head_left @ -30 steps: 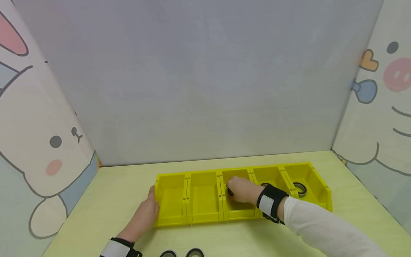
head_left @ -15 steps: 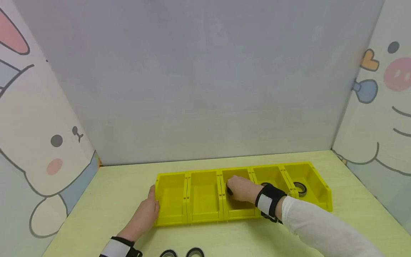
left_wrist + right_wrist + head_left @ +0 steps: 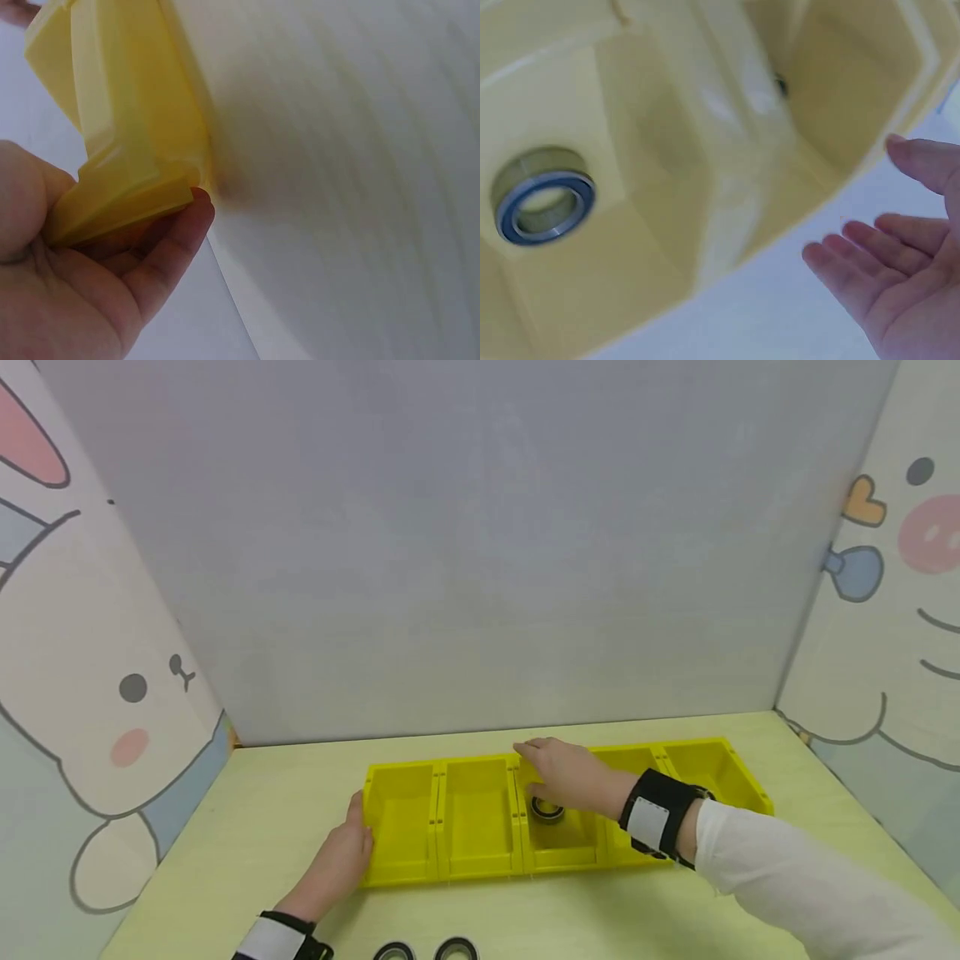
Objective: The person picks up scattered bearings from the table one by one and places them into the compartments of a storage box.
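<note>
My left hand [image 3: 337,856] grips the left end of a row of joined yellow bins [image 3: 480,864]; in the left wrist view, thumb and fingers [image 3: 169,259] close around a bin's corner. Over the back of the middle bin, my right hand [image 3: 573,774] is held with its fingers spread, holding nothing. Below it, a black-and-silver ball bearing [image 3: 547,819] lies in that bin. The right wrist view shows this bearing [image 3: 577,187] lying apart from the open right hand [image 3: 907,262]. My right forearm and wrist cover much of the bins to the right.
Two more bearings lie on the table at the near edge, a left one [image 3: 393,945] and a right one [image 3: 456,941], both cut off by the frame. A grey panel [image 3: 480,568] stands behind the bins. Cartoon-printed panels [image 3: 90,693] flank the table on both sides.
My right hand has let go of the bearing, leaving it in the middle bin, and has risen toward the bin's back with fingers opened. The left hand stays put.
</note>
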Demonstrator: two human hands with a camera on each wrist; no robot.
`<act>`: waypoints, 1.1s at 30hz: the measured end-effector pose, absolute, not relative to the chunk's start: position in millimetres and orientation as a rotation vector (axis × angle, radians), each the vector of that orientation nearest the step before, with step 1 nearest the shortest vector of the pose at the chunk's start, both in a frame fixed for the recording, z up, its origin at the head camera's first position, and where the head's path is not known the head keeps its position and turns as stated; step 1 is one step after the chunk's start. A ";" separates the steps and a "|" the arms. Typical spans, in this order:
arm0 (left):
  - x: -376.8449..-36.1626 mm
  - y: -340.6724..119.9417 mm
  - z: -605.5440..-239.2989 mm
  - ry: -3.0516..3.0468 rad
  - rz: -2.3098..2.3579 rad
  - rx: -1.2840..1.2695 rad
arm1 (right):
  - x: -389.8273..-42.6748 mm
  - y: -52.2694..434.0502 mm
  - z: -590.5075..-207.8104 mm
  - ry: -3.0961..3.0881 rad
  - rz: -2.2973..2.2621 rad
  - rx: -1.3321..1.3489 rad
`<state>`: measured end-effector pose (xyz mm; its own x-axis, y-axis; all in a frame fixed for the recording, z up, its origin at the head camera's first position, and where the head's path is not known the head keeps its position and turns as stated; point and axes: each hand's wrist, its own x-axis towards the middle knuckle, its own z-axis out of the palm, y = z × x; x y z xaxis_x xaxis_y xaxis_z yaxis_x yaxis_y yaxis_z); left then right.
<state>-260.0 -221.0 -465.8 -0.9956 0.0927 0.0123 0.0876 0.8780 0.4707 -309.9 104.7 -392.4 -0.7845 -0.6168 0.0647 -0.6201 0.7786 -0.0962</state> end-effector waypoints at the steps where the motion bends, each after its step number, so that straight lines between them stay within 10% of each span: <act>1: -260.0 -221.2 -465.8 3.034 0.762 0.144 | -306.7 104.2 -385.8 -2.890 0.172 1.041; 11: -258.6 -221.9 -465.4 3.034 0.759 0.150 | -260.0 80.7 -361.0 -2.650 0.143 1.292; 33: -258.9 -220.9 -465.7 3.064 0.788 0.187 | -193.7 30.0 -431.8 -2.557 0.185 1.913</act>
<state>-258.9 -220.9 -465.7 -0.9927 0.1069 0.0561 0.1208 0.8695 0.4789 -193.7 30.0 -431.8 -0.2837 -0.9586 0.0237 -0.9521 0.2787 -0.1261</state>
